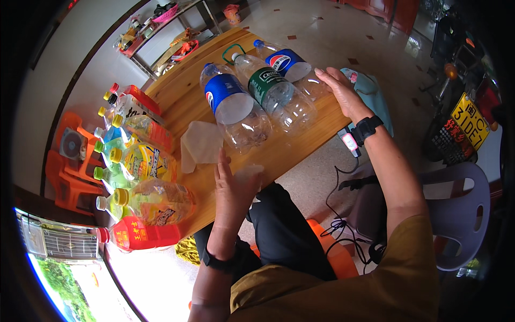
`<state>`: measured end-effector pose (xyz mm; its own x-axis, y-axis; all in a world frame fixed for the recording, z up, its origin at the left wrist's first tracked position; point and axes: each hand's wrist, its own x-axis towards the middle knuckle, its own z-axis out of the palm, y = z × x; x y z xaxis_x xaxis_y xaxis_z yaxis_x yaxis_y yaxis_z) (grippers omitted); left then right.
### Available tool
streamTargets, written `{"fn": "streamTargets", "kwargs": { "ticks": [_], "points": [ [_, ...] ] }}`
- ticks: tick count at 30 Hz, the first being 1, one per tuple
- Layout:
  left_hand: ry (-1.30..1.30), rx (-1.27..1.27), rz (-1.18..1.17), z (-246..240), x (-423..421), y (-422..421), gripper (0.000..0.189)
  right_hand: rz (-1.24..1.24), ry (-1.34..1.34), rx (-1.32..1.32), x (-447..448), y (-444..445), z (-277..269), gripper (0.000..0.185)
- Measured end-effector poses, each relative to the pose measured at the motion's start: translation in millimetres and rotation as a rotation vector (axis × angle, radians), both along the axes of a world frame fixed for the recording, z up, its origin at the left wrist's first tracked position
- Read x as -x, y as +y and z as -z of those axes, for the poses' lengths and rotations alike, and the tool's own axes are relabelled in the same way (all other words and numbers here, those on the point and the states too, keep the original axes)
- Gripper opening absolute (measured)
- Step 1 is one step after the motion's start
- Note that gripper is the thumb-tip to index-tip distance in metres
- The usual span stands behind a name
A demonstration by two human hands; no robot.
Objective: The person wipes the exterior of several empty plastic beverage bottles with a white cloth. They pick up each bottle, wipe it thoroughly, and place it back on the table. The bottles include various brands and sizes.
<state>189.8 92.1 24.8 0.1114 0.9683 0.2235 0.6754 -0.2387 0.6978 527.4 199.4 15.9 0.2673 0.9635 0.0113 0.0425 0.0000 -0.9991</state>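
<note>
My left hand (235, 187) is at the table's near edge, fingers raised. A pale translucent sheet (248, 172) shows between its thumb and fingers; whether it is gripped cannot be told. A second pale sheet (203, 141) lies on the wooden table (183, 90). My right hand (342, 94) is open with fingers extended, beside the base of the right Pepsi bottle (290, 64). A Cestbon bottle (267, 86) with a green label lies in the middle, and another Pepsi bottle (227, 94) lies left of it. All three are large clear plastic bottles, capped and apparently empty.
Several drink bottles with coloured caps, among them a yellow-capped bottle (155, 201) and a red bottle (145, 234), crowd the table's left end. A light-blue bag (372, 96) is at the right edge. Cables (336, 225) and a purple-grey plastic chair (462, 217) are at the right.
</note>
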Motion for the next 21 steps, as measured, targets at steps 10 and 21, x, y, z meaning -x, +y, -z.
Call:
{"fn": "streamTargets", "kwargs": {
  "ticks": [10,21],
  "points": [
    [-0.278,0.331,0.155,-19.7,55.4,-78.6,0.022,0.164,-0.047,0.008,17.1,-24.3,-3.3,0.056],
    [-1.336,0.732,0.069,1.6,136.2,-140.5,0.028,0.191,0.114,-0.02,17.7,-74.2,1.2,0.062]
  ]
}}
